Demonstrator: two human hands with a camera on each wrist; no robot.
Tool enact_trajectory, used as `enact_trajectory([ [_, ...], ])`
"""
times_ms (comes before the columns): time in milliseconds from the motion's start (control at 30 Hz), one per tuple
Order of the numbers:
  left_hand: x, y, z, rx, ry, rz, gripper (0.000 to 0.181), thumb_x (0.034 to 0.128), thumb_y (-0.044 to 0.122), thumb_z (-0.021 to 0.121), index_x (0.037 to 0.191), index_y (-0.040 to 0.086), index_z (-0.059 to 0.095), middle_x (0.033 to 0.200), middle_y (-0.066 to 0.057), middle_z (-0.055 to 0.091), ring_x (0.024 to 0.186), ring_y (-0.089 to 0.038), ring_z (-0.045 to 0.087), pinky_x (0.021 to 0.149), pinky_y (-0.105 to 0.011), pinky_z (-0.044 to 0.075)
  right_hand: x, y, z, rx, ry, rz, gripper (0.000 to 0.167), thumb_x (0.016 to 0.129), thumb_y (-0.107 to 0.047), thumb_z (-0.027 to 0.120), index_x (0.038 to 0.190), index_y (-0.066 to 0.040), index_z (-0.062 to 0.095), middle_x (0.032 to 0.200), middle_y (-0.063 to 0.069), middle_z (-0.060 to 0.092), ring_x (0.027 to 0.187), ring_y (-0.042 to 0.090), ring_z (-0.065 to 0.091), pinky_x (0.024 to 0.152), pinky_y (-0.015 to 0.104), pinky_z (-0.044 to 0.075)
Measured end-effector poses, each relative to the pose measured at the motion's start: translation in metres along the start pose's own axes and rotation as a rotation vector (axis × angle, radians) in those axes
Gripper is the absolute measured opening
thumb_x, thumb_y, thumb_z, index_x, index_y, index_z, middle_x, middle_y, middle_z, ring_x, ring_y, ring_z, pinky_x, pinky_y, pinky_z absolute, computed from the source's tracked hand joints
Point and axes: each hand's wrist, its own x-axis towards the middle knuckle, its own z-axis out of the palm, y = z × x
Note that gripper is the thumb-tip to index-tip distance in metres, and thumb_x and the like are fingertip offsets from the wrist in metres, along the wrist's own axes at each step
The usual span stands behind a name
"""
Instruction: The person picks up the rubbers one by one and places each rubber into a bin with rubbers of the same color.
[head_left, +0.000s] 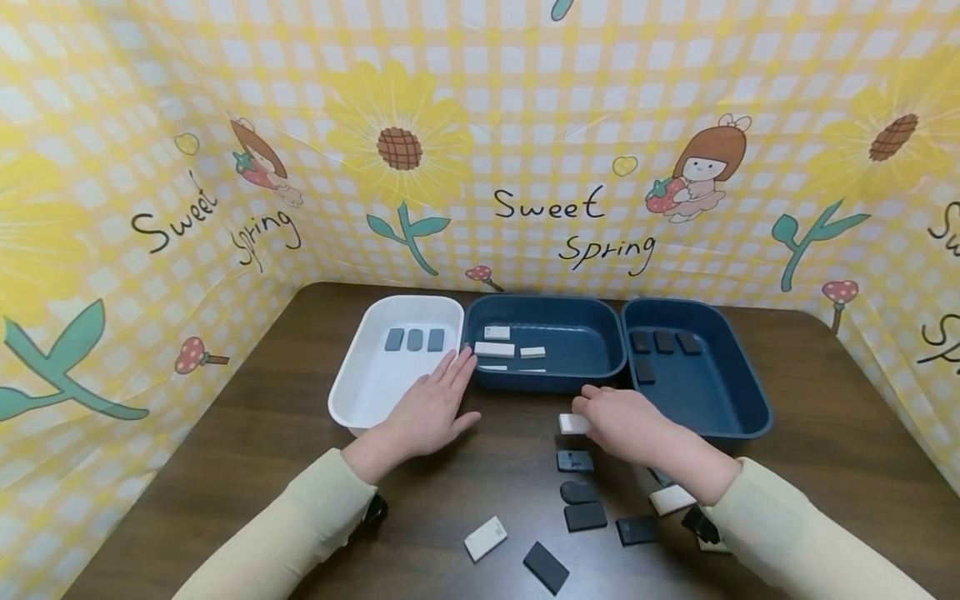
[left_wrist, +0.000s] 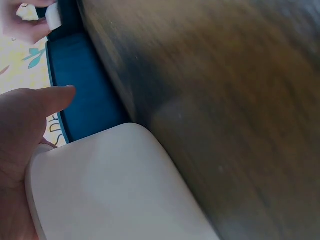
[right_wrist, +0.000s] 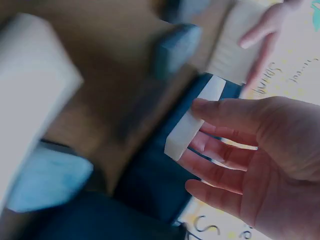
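My right hand [head_left: 626,425] pinches a slim white rectangular block [head_left: 573,424] between thumb and fingers, above the table in front of the middle blue bin [head_left: 543,384]. In the right wrist view the thumb lies along one face of that block [right_wrist: 210,95], fingers behind it. With fingers straight, my left hand [head_left: 427,408] rests at the right rim of the white bin [head_left: 345,398], its fingertips by the middle bin. Three grey-blue pieces [head_left: 415,339] lie in the white bin. Several white blocks [head_left: 494,350] lie in the middle bin, and several dark blocks [head_left: 664,342] in the right blue bin [head_left: 757,421].
Loose pieces lie on the dark wooden table [head_left: 247,442]: a dark glossy block [head_left: 574,461], a round-ended black piece [head_left: 578,492], black blocks [head_left: 585,517] and white blocks [head_left: 486,538]. Some sit partly under my right forearm. A patterned cloth [head_left: 450,167] hangs behind the bins.
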Motion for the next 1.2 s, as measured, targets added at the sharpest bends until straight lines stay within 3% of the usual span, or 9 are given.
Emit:
enact_trajectory([
  [333,-0.001,0.002,-0.002,0.002,-0.006,-0.009,0.083,0.0948,0.045,0.058,0.155,0.006,0.017,0.161,-0.009,0.01,0.146,-0.028,0.009,0.107,-0.054,0.03,0.02,0.004,-0.041,0.01,0.074,-0.001,0.024,0.084,-0.017,0.077,0.105,-0.009,0.07,0.09,0.004,0.061,0.067,0.015,0.053,0.062,0.03,0.051],
  [600,-0.001,0.001,-0.001,0.001,-0.015,-0.016,0.084,0.0944,0.046,0.058,0.155,0.006,0.016,0.161,-0.008,0.009,0.147,-0.027,0.008,0.107,-0.054,0.029,0.048,0.013,-0.061,0.006,0.087,0.079,0.026,0.086,-0.02,0.075,0.109,-0.01,0.069,0.093,0.006,0.062,0.06,0.016,0.052,0.06,0.031,0.051],
  [1000,0.0,0.001,-0.001,0.008,-0.01,-0.018,0.085,0.0938,0.046,0.058,0.155,0.007,0.016,0.162,-0.007,0.008,0.147,-0.027,0.007,0.108,-0.054,0.028,0.086,0.02,-0.061,0.027,0.043,0.21,0.026,0.091,-0.021,0.069,0.114,-0.009,0.068,0.097,0.009,0.062,0.071,0.022,0.056,0.069,0.036,0.051],
  [1200,0.0,0.001,0.0,0.005,-0.014,-0.023,0.084,0.0938,0.047,0.058,0.155,0.007,0.016,0.162,-0.008,0.008,0.147,-0.027,0.007,0.108,-0.054,0.028,0.104,0.026,-0.047,0.154,-0.017,0.289,0.024,0.094,-0.013,0.063,0.116,-0.005,0.066,0.103,0.013,0.058,0.086,0.027,0.057,0.079,0.041,0.05],
])
